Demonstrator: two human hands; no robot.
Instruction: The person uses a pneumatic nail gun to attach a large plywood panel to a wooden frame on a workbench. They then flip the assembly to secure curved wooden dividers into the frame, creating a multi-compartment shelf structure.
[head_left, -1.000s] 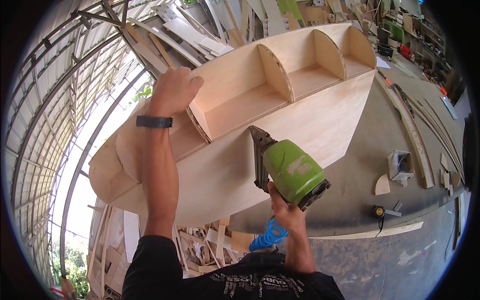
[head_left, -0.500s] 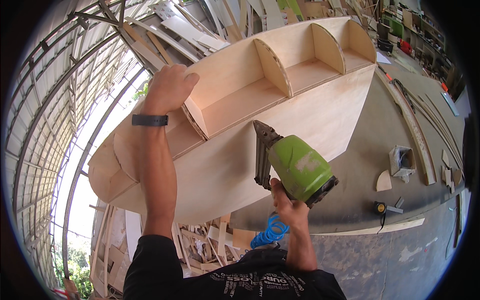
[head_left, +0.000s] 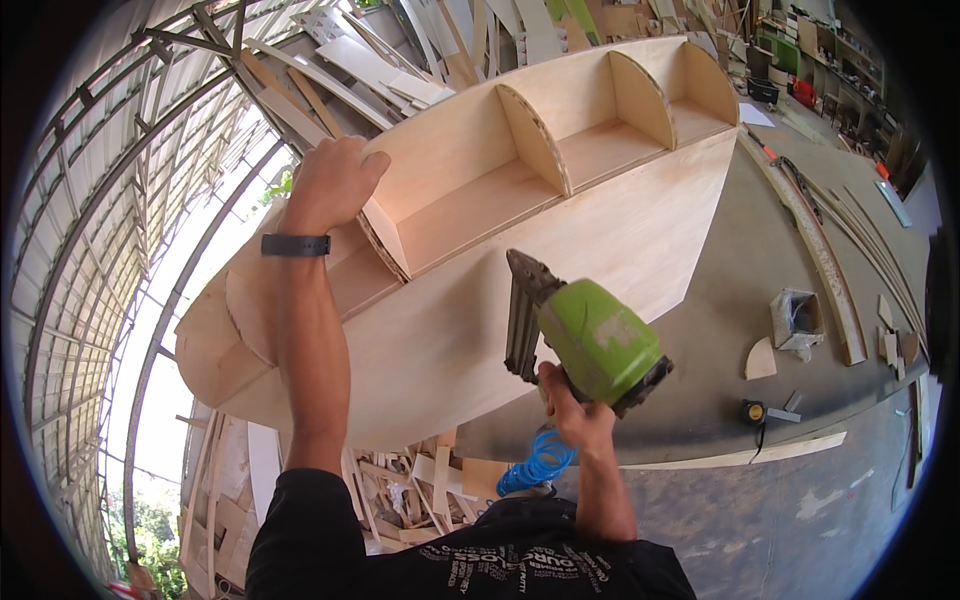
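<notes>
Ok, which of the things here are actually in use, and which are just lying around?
In use:
- plywood shelf unit, gripped at a divider by the left hand
- green nail gun, held by the right hand
- blue coiled air hose

Lying about:
- tape measure
- small open box
- curved wood offcut
- scrap wood pile
</notes>
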